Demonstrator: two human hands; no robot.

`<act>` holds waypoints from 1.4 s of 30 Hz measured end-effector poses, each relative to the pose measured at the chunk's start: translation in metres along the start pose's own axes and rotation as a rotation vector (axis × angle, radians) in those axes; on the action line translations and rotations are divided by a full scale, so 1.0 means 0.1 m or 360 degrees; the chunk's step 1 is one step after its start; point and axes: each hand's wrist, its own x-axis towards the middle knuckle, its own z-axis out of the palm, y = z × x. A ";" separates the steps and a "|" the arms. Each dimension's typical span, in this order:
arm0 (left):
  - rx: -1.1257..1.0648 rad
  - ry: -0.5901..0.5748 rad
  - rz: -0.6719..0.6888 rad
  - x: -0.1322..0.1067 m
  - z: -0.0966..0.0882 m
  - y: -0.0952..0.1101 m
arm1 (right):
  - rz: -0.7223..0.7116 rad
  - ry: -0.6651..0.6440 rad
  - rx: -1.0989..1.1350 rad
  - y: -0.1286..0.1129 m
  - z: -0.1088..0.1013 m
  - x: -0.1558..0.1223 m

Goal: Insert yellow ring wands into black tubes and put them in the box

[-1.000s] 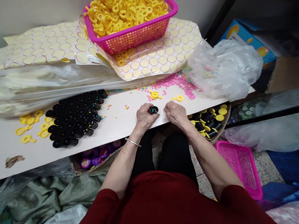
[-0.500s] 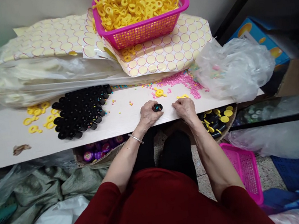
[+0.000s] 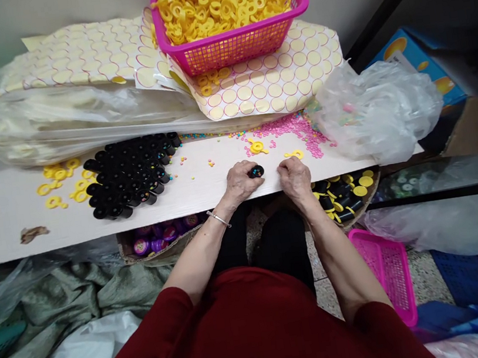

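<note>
My left hand is closed around a small black cup, gripping it near the table's front edge. The cup's round opening faces me and has a few coloured beads in it. To its right, my right hand rests at the same edge with fingers curled together; whatever they may pinch is hidden. Just beyond its knuckles lies a yellow ring with a tab. Another yellow ring piece sits farther back, among scattered pink beads. Several black cups stand packed together left of my hands.
A pink basket heaped with yellow rings stands at the back on sticker sheets. Clear plastic bags bulge at the right. Below the edge are a box of yellow-lidded black cups and a box of purple pieces.
The view has shifted slightly. Both hands keep nearly the same places, and the black cup stays in my left hand.
</note>
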 end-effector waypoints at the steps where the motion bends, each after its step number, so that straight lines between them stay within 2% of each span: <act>1: 0.0017 -0.0003 0.0020 0.00 0.01 0.00 | -0.0076 0.0064 0.0121 -0.01 -0.01 -0.01; 4: 0.0058 -0.0005 0.0099 -0.02 0.04 0.00 | -0.0361 0.0175 0.0457 -0.09 -0.04 -0.05; 7: 0.0093 -0.0001 0.0160 -0.03 0.06 -0.01 | -0.0534 0.0138 0.0511 -0.22 -0.07 -0.07; 16: 0.0155 0.0037 0.0204 -0.04 0.07 -0.01 | -0.0580 -0.0128 0.0058 -0.33 -0.05 -0.03; 25: 0.0069 0.0046 0.0200 -0.04 0.08 -0.04 | -0.0733 -0.0291 -0.0117 -0.43 -0.13 0.03; 28: 0.0064 0.0027 0.0181 -0.05 0.07 -0.03 | -0.0677 -0.0322 0.0138 -0.33 -0.12 0.06; 30: 0.0076 0.0007 0.0160 -0.04 0.06 -0.01 | -0.0550 -0.0235 0.0352 -0.20 -0.10 0.10; 32: 0.0092 -0.0018 0.0129 -0.04 0.05 0.00 | -0.0293 0.0010 0.0378 -0.03 -0.09 0.16; 34: 0.0098 -0.0036 0.0083 -0.03 0.03 0.01 | 0.0018 0.0275 0.0176 0.12 -0.07 0.21; 35: 0.0093 -0.0042 0.0058 -0.03 0.03 0.01 | 0.0145 0.0339 0.0045 0.19 -0.07 0.23; 37: 0.0078 -0.0048 0.0011 -0.02 0.03 0.01 | 0.0257 0.0269 -0.0159 0.27 -0.06 0.27; 40: 0.0058 -0.0059 -0.0028 -0.01 0.02 0.01 | 0.0183 0.0000 -0.0268 0.31 -0.06 0.29; 42: 0.0050 -0.0062 -0.0049 -0.01 0.02 0.01 | 0.0135 -0.0059 -0.0268 0.30 -0.08 0.28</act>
